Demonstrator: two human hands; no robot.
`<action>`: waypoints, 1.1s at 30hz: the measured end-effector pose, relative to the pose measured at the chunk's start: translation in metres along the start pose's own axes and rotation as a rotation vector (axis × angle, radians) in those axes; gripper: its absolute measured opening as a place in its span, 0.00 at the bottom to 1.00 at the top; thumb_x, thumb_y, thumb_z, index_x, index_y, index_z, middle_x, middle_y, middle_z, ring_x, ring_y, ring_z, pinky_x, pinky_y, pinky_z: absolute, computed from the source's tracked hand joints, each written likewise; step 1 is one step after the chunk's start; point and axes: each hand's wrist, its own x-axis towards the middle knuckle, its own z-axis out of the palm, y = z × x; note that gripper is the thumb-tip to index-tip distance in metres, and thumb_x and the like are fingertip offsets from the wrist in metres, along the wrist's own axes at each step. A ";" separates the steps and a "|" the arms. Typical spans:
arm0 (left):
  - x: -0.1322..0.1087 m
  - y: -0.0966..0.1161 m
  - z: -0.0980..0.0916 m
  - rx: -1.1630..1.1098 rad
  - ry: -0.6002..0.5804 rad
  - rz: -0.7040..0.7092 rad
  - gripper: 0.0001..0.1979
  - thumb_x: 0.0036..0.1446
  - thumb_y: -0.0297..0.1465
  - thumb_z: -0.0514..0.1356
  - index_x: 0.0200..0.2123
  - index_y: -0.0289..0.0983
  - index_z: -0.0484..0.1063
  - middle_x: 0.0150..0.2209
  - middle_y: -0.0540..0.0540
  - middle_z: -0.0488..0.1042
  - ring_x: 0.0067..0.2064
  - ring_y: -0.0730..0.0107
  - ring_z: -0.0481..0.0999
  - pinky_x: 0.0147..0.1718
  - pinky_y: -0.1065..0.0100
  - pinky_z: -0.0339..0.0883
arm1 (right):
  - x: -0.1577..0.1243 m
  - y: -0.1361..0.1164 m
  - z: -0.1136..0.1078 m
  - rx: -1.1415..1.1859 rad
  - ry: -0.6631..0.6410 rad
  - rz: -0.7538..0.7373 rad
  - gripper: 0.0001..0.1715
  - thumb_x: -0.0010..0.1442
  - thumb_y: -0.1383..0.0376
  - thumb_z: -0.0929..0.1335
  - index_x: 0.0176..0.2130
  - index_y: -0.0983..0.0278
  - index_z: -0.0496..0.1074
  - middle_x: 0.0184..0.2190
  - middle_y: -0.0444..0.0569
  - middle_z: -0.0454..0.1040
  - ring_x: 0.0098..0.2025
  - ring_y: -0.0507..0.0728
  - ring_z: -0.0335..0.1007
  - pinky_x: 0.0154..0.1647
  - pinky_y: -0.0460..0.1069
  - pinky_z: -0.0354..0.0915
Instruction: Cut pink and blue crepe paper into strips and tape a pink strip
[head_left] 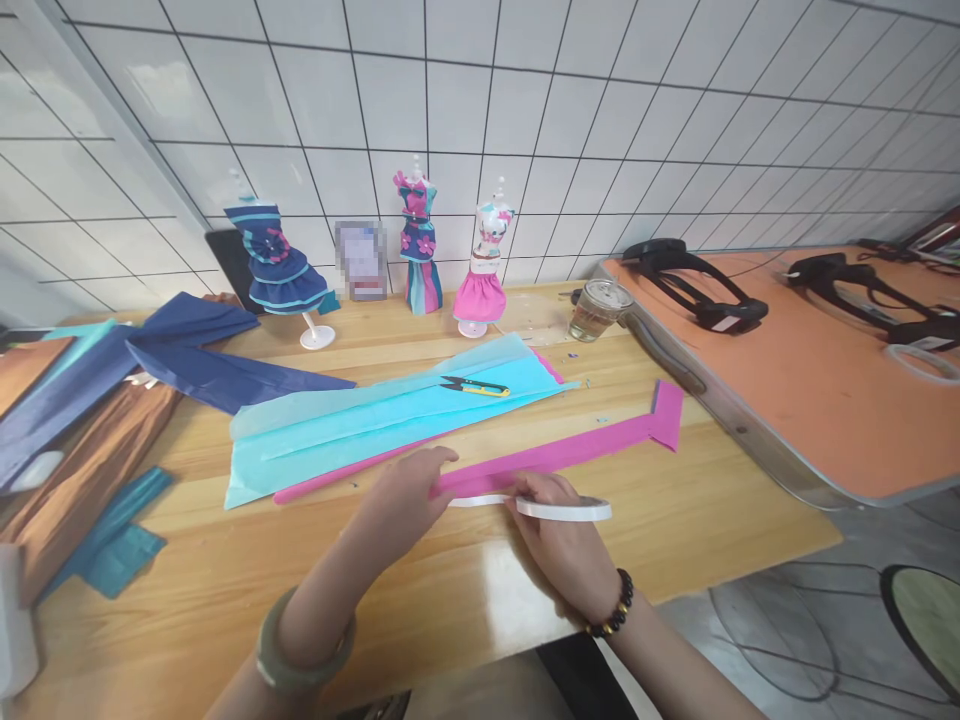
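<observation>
A long pink strip of thin paper or cloth point(570, 447) stretches across the wooden table, its far right end folded back at an angle. My left hand point(409, 492) pinches the strip's near left end. In my right hand point(562, 540) is a roll of narrow white tape point(564, 510), and a length of tape runs from it toward my left fingers along the strip's lower edge. Beyond the strip lie light blue sheets point(360, 425) over a pink piece point(330, 482). Small thread snips point(476, 386) with a yellow and black handle rest on them.
Three miniature dress forms stand along the tiled wall, in a blue dress point(285, 275), a striped dress point(421, 245) and a pink skirt point(480, 297). A glass of drink point(598, 310) sits near the orange table point(810, 400). Blue point(195, 345) and brown material point(97, 465) lies left.
</observation>
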 end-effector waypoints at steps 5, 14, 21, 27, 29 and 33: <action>0.030 0.011 0.011 0.199 0.030 0.223 0.16 0.52 0.28 0.54 0.46 0.37 0.67 0.42 0.42 0.69 0.46 0.58 0.65 0.43 0.61 0.59 | -0.001 0.002 0.001 0.008 -0.019 0.008 0.12 0.61 0.67 0.60 0.45 0.63 0.66 0.40 0.49 0.73 0.42 0.58 0.65 0.42 0.53 0.59; 0.051 0.014 0.019 0.151 0.010 0.268 0.13 0.58 0.29 0.47 0.29 0.37 0.70 0.30 0.46 0.71 0.36 0.66 0.69 0.35 0.67 0.60 | 0.003 0.007 0.003 -0.089 0.027 -0.072 0.13 0.61 0.67 0.60 0.46 0.63 0.66 0.39 0.48 0.74 0.40 0.58 0.66 0.39 0.51 0.57; 0.053 0.011 0.023 0.093 0.079 0.248 0.10 0.57 0.29 0.48 0.28 0.38 0.66 0.29 0.49 0.71 0.33 0.69 0.68 0.32 0.69 0.58 | 0.010 0.007 0.002 -0.138 0.029 -0.129 0.14 0.63 0.67 0.57 0.46 0.66 0.66 0.38 0.51 0.74 0.38 0.58 0.67 0.38 0.51 0.59; 0.055 0.011 0.024 0.082 0.101 0.243 0.10 0.58 0.30 0.48 0.27 0.38 0.65 0.27 0.50 0.71 0.31 0.69 0.68 0.29 0.69 0.57 | 0.013 0.009 0.005 -0.154 -0.013 -0.098 0.15 0.63 0.67 0.58 0.48 0.67 0.65 0.42 0.53 0.72 0.41 0.59 0.67 0.41 0.52 0.60; 0.055 0.010 0.024 0.081 0.102 0.248 0.10 0.58 0.31 0.48 0.27 0.38 0.66 0.28 0.50 0.71 0.32 0.69 0.68 0.30 0.69 0.57 | 0.014 0.009 0.005 -0.152 -0.031 -0.080 0.16 0.62 0.67 0.58 0.49 0.67 0.64 0.43 0.54 0.72 0.42 0.59 0.67 0.42 0.53 0.61; 0.056 0.009 0.025 0.076 0.094 0.268 0.09 0.59 0.33 0.50 0.30 0.39 0.67 0.31 0.50 0.73 0.35 0.68 0.69 0.33 0.68 0.58 | 0.019 0.004 0.001 -0.111 -0.075 -0.038 0.15 0.63 0.68 0.58 0.48 0.67 0.64 0.42 0.53 0.72 0.42 0.58 0.67 0.41 0.52 0.61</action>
